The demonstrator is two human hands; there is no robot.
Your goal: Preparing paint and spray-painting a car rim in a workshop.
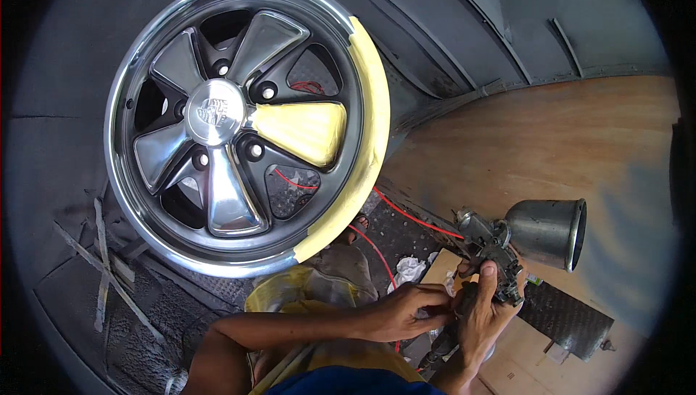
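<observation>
My right hand (484, 317) is wrapped around a metal spray gun (487, 239), its thumb lying along the gun's body. A grey metal cup (540, 232) is attached to the gun and lies tilted on its side, mouth facing right. Close beside it, my left hand (415, 313) has its fingers pinched together against the lower part of the gun; what lies between them is hidden. Up and to the left stands a five-spoke car wheel (275, 141), black with polished metal faces. Yellow masking tape (308, 130) covers one spoke and the right part of the rim.
A red hose (417, 219) runs behind the wheel toward the gun, and another stretch passes near my left hand. Brown board (507, 134) leans at the right. Crumpled white paper (410, 270) and a dark patterned sheet (567, 320) lie below. Crossed sticks (105, 272) rest at left.
</observation>
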